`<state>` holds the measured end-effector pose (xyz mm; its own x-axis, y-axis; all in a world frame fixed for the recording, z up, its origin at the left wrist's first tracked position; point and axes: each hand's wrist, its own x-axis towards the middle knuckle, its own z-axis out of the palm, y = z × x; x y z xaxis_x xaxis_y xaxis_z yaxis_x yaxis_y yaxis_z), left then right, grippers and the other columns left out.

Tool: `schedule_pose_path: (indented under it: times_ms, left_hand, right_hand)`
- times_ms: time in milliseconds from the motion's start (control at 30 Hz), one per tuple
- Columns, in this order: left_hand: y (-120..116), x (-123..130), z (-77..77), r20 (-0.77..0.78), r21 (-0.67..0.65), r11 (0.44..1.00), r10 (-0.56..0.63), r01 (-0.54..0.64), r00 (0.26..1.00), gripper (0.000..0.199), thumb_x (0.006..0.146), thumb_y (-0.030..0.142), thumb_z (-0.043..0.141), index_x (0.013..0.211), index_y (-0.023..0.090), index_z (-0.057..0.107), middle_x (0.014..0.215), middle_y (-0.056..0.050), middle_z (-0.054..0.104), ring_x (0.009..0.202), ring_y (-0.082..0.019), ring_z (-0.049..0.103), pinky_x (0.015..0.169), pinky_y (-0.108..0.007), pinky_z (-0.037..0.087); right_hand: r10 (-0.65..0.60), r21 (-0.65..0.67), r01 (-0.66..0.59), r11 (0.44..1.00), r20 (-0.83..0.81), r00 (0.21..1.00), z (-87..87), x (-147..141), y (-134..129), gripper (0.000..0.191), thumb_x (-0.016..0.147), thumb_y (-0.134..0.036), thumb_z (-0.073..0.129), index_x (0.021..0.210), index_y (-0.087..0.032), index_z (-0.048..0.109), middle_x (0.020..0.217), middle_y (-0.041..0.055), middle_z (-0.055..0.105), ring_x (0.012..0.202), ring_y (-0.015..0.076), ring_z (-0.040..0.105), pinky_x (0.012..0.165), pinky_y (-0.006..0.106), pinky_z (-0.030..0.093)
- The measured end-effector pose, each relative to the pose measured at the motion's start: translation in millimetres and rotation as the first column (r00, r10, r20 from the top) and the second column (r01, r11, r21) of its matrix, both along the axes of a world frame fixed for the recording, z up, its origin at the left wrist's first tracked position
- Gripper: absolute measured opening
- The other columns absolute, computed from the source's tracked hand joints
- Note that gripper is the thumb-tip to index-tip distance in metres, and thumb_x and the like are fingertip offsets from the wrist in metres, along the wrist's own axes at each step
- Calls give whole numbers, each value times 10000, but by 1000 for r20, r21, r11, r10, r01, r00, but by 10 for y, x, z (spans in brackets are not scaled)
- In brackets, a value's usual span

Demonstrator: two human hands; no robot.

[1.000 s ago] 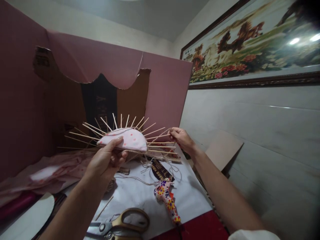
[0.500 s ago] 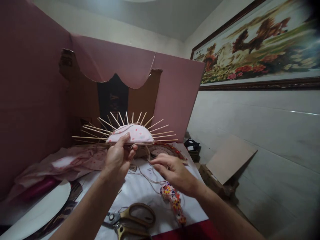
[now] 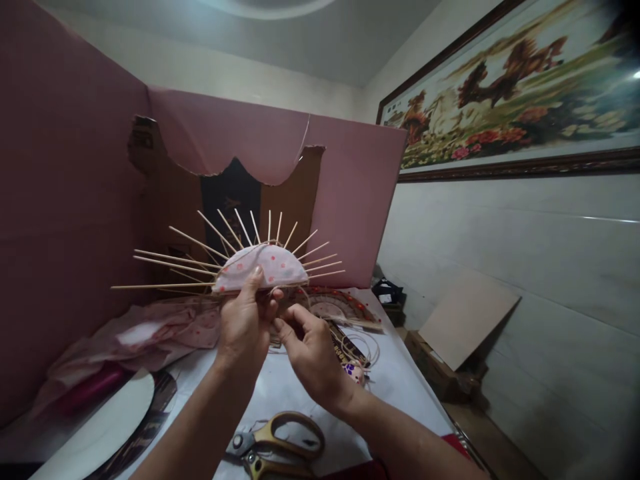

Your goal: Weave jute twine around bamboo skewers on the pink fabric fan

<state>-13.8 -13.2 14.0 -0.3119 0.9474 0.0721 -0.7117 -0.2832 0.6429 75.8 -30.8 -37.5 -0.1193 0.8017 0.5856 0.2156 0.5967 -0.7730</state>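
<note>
A half-round piece covered in white cloth with red dots (image 3: 280, 265) is held upright, with several thin wooden sticks (image 3: 199, 231) fanning out from its curved edge. My left hand (image 3: 244, 321) is closed on its flat lower edge, thumb on the front. Just below and to the right, my right hand (image 3: 316, 350) is pinched close to the left fingertips, apparently on thin twine; its fingertips partly hide the strand. Loops of the twine (image 3: 373, 343) trail on the table behind my right hand, near a flower-patterned cloth bundle (image 3: 354, 371) mostly covered by that hand.
Scissors with gold-coloured handles (image 3: 287, 437) lie at the table's front. On the left are crumpled dotted cloth (image 3: 165, 327) and a white curved board (image 3: 107, 423). A second fan-shaped piece with red beads (image 3: 345, 300) lies behind my hands. Pink panels (image 3: 350, 200) stand behind.
My right hand has moved left and up toward my left hand, now covering most of the flowered bundle. The half-round piece has turned slightly, and the view has shifted a little.
</note>
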Motion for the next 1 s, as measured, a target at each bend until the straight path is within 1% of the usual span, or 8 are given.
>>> schedule_pose_path:
  times_ms: [133,233,467,600,733,833,900,1000]
  left_hand:
    - [4,15,1,-6,40,999,-15,16,1000,73,754,74,628,796,122,593,585,10,595,429,-98,569,346,-143,416]
    - [22,22,19,22,-28,999,-22,23,1000,65,779,48,596,792,111,603,591,-2,612,430,-97,575,377,-156,472]
    - [20,-63,105,63,-108,989,-97,104,993,135,833,41,533,732,124,566,589,-2,603,436,-87,568,414,-168,514]
    - [11,-120,142,62,-162,973,-157,165,986,111,836,43,533,767,128,550,589,-7,589,414,-83,545,343,-132,436]
    - [11,-149,157,81,-195,950,-233,245,969,89,833,46,546,799,128,550,602,-13,582,402,-73,521,322,-119,404]
    - [7,-136,153,95,-214,929,-287,301,953,95,840,41,530,801,126,549,598,-14,567,388,-73,507,305,-121,394]
    - [3,-107,144,101,-228,916,-316,331,943,108,853,38,504,803,125,546,585,-9,554,374,-71,496,297,-122,395]
    - [-2,-48,122,100,-237,899,-354,368,930,123,869,41,475,815,123,549,581,-10,560,364,-70,493,312,-132,426]
  right_hand:
    - [-115,225,69,972,199,973,0,-6,-74,170,875,-173,455,747,-190,565,686,11,582,628,139,527,611,259,371]
    - [-193,342,80,936,310,931,-15,-29,-88,189,863,-137,421,725,-191,537,683,29,583,638,153,541,609,268,359]
    - [-290,488,72,870,388,875,-42,-39,-117,181,849,-134,440,698,-187,526,654,26,569,607,149,497,578,276,331]
    - [-139,341,43,939,264,954,-29,12,-75,209,897,-199,461,726,-179,580,703,32,601,669,150,543,640,269,393]
    - [21,56,-14,998,-132,991,-4,99,141,202,907,-359,512,896,-198,634,896,53,672,852,184,612,790,308,467]
    - [203,-16,-231,973,-420,885,25,169,316,396,760,-388,706,1096,-228,573,1109,70,665,1010,221,623,912,369,482]
    - [317,0,-356,934,-456,832,62,212,370,548,668,-398,786,1141,-250,553,1178,67,644,1055,238,617,950,402,479]
    - [432,50,-457,888,-426,795,125,254,363,549,661,-458,785,1133,-267,580,1128,48,667,1041,245,626,964,424,477]
